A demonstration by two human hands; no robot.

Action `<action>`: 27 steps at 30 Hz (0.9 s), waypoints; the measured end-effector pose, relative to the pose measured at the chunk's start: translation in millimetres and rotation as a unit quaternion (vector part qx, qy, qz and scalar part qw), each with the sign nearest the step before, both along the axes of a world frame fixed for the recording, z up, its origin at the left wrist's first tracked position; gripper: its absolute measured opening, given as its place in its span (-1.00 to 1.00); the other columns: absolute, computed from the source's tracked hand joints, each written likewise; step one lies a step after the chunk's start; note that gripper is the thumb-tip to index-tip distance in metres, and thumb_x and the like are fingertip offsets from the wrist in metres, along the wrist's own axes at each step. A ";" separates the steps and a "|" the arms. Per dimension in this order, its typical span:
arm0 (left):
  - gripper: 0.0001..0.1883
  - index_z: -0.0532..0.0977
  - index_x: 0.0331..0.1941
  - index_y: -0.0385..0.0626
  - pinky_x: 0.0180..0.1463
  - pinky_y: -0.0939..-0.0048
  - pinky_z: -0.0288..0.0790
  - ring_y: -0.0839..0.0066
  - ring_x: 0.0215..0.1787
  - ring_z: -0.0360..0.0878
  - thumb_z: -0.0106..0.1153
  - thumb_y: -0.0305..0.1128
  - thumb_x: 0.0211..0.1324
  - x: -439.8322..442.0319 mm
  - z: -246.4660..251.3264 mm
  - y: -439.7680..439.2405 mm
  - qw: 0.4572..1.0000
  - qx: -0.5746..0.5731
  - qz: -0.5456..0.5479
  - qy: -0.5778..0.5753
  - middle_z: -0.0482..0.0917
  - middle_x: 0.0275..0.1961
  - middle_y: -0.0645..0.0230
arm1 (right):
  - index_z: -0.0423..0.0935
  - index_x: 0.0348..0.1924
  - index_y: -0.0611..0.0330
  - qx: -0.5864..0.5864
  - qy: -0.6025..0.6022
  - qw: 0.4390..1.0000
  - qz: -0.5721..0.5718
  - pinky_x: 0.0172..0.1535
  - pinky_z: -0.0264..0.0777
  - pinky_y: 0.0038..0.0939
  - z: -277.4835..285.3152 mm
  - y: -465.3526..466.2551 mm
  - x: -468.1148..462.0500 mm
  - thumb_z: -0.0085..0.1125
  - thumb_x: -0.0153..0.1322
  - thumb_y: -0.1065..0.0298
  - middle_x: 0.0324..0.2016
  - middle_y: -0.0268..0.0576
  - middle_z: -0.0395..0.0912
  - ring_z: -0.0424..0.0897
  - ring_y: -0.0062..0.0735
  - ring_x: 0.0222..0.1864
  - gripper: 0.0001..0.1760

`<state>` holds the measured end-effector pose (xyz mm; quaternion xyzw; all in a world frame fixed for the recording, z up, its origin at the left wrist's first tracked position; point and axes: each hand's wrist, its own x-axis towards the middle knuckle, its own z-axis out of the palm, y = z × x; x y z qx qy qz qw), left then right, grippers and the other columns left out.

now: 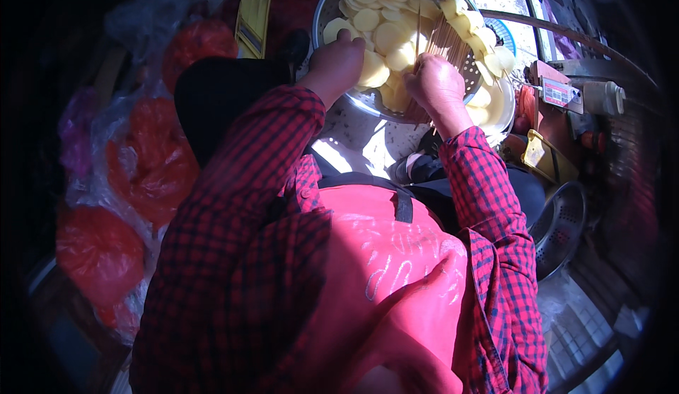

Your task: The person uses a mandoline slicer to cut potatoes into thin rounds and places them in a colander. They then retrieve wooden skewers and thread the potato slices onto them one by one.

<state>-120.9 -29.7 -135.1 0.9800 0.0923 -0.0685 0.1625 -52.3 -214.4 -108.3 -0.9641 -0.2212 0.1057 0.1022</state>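
Note:
A metal colander point(324, 5) in front of me holds many thin, pale-yellow slices point(388, 38), which look like potato. My right hand point(437, 83) is closed around a thin wooden skewer point(419, 25) that points up and away from me. Beside that hand a bundle of wooden skewers point(445, 41) lies inside the colander. Several skewered slices point(477, 33) rest along the colander's right rim. Over the left part of the slices is my left hand point(339, 60), fingers curled and thumb raised; its fingertips are hidden, so whether it grips a slice cannot be told.
Beyond the colander's lower right stands a pale basin point(501, 110) with more slices. A yellow slicer point(253, 25) lies at upper left, another yellow tool point(546, 155) at right. Red plastic bags point(154, 166) line the left. A second perforated metal bowl point(559, 229) sits at right.

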 end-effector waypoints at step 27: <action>-0.68 0.54 -0.09 -0.14 -0.36 0.54 0.44 0.60 -0.31 0.58 0.32 -0.40 0.03 3.8 7.1 14.3 0.763 -0.580 0.274 -0.083 0.63 -0.24 0.37 | 0.65 -0.36 0.10 0.074 0.028 0.989 -0.124 -0.08 0.51 -0.17 7.9 -3.9 14.9 0.17 0.22 0.12 -0.35 -0.03 0.67 0.65 -0.06 -0.22 -0.73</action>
